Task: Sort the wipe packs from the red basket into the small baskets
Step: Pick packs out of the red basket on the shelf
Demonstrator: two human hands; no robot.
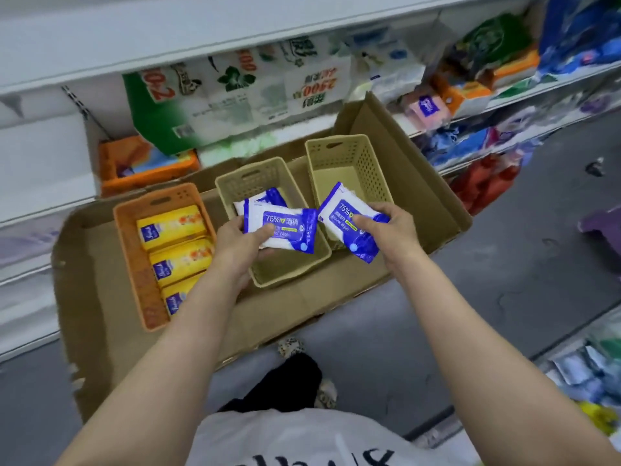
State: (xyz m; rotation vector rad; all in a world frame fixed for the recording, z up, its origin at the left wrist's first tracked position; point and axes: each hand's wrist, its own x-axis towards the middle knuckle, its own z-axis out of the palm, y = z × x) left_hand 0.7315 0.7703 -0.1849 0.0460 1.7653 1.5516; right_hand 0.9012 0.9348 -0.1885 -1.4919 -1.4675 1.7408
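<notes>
Here each hand's grip holds a flat blue-and-white wipe pack (280, 228).

This was a shop aisle, seen from above. White metal shelves (235, 31) ran along the left, stocked with large printed packs of tissue paper (235, 95) and small orange packets (144, 163). More bright packaged goods (487, 62) crowded the shelves further along, and a flattened cardboard sheet (100, 297) lay on the grey floor (504, 264) with small plastic baskets (346, 156) set out on it.
</notes>
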